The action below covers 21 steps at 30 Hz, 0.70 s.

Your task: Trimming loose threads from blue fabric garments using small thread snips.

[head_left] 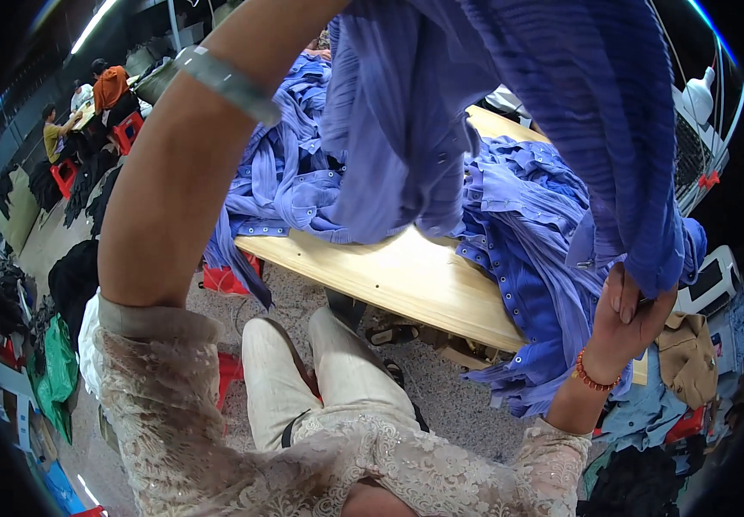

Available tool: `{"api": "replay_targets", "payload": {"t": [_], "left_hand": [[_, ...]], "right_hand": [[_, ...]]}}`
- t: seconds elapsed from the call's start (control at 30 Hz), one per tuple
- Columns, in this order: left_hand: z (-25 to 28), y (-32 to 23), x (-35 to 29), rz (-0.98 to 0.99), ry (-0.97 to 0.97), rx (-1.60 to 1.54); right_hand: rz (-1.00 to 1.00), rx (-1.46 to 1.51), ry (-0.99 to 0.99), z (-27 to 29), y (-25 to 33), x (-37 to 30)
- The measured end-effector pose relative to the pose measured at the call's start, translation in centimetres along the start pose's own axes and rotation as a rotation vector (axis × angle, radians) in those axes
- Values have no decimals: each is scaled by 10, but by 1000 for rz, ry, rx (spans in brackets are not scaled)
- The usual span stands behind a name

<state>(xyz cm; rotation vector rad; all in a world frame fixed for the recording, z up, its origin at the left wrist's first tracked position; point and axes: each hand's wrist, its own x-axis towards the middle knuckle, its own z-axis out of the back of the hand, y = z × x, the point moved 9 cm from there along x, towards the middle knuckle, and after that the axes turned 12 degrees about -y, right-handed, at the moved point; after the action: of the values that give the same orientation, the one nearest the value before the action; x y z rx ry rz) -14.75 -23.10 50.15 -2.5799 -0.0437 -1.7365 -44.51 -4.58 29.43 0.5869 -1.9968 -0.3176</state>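
Note:
A blue-violet pleated garment (pixel 596 112) is held up in front of me, spread from the top edge down to the right. My right hand (pixel 631 306), with a red bead bracelet at its wrist, is closed on its lower right part. My left arm reaches up past the top edge, so the left hand is out of view. More blue garments with metal eyelets lie heaped on the pale wooden table (pixel 381 271), one pile (pixel 290 185) to the left, another (pixel 518 215) to the right.
Brown and light-blue cloth (pixel 687 358) lies at the right, near a white machine (pixel 710 280). Dark fabric heaps and a green plastic bag (pixel 55 375) are on the left. Several people sit at a table at the far left, on red stools (pixel 128 132).

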Motion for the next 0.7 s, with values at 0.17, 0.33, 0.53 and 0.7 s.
{"api": "replay_targets", "payload": {"t": [0.17,0.33,0.53,0.7], "left_hand": [[101,-44,-2,217,221,-452],[177,-95,-127,-20,338,257],[337,-127,-336,726,898,825],[457,-166,-412,1040,902,1141]], "right_hand": [[248,-489,-488,49,13,-37],[-340,359,-261,50,-38,-85],[-836,-380,-52,-2,-128,-172],[-1381,-401,256,2,-190,-299]]}}
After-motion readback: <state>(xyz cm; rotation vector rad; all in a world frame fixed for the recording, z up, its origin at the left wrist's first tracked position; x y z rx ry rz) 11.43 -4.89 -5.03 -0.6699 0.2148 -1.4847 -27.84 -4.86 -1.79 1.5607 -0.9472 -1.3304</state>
